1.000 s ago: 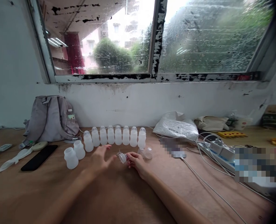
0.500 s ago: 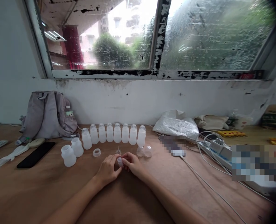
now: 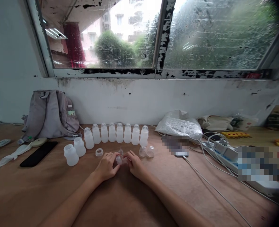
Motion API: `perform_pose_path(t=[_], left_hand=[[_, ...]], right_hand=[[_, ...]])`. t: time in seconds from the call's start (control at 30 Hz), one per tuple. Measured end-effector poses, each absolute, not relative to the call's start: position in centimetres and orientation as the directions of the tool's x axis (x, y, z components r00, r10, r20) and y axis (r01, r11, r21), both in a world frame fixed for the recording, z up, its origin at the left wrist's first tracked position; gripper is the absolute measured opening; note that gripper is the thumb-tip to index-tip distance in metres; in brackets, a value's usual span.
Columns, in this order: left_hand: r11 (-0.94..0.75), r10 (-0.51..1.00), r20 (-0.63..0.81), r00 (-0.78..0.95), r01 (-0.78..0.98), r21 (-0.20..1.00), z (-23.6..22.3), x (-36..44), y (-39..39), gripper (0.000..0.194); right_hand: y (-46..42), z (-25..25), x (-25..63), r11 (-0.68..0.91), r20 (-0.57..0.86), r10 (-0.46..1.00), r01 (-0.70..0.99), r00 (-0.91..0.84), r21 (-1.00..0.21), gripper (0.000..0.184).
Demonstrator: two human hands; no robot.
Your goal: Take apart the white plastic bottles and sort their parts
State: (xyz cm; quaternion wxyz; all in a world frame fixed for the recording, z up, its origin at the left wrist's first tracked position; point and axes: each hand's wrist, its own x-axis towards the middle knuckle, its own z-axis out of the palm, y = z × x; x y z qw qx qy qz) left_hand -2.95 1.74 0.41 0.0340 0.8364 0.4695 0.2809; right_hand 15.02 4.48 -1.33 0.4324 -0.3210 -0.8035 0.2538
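Note:
My left hand [image 3: 107,165] grips a clear ribbed screw ring [image 3: 118,160], turned on its side. The fingers of my right hand [image 3: 135,162] are closed on a small translucent piece [image 3: 124,161], apparently a bottle teat, at the ring's right side; its exact shape is partly hidden. Just beyond my fingers stands a clear teat [image 3: 121,151]. To the left lies another screw ring [image 3: 99,152]. Two clear domed caps [image 3: 150,152] rest to the right. Behind them, several capped baby bottles [image 3: 120,133] form a curved row, with two open bottles [image 3: 71,155] at its left end.
A black phone [image 3: 38,154] and a grey backpack [image 3: 51,115] are on the left. At right are a silvery plastic bag [image 3: 178,126], a device with a white cable [image 3: 207,179] and a power strip [image 3: 253,178]. A wall with a window stands behind the table.
My right hand has shifted slightly away from my left, and the translucent piece now shows between them. The ring has turned a little. The whole view has shifted slightly.

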Motion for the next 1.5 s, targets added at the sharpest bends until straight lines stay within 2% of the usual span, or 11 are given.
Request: perform_pose_path(t=[0.23,0.53,0.73,0.93,1.13,1.37,1.5], left_hand=[[-0.424,0.842,0.471,0.264,0.864,0.272,-1.0,-5.3,3.6,0.033],[-0.219,0.875,0.476,0.087,0.948,0.229,-2.3,-6.0,4.7,0.031],[-0.168,0.901,0.430,0.058,0.960,0.223,-2.7,-6.4,5.0,0.034],[-0.096,0.913,0.407,0.013,0.978,0.183,-3.0,-6.2,5.2,0.037],[-0.077,0.910,0.414,-0.009,0.979,0.190,-3.0,-6.3,5.1,0.041],[-0.163,0.852,0.523,0.040,0.968,0.191,-2.7,-6.1,4.9,0.037],[-0.203,0.736,0.677,0.012,0.958,0.203,-0.7,-6.2,5.0,0.036]], right_hand=[[6.3,-3.0,16.0,0.538,0.490,0.837,0.527,-0.243,-0.658,0.033],[7.9,-3.3,14.9,0.539,0.517,0.822,0.622,-0.241,-0.567,0.031],[8.0,-2.5,14.0,0.466,0.496,0.843,0.747,-0.211,-0.475,0.025],[8.0,-2.8,14.3,0.486,0.520,0.829,0.723,-0.205,-0.490,0.026],[8.6,-3.3,14.8,0.508,0.606,0.789,0.658,-0.098,-0.556,0.026],[8.8,-3.4,15.2,0.469,0.630,0.777,0.672,-0.006,-0.573,0.034],[8.7,-3.6,15.1,0.455,0.648,0.761,0.698,0.017,-0.553,0.044]])
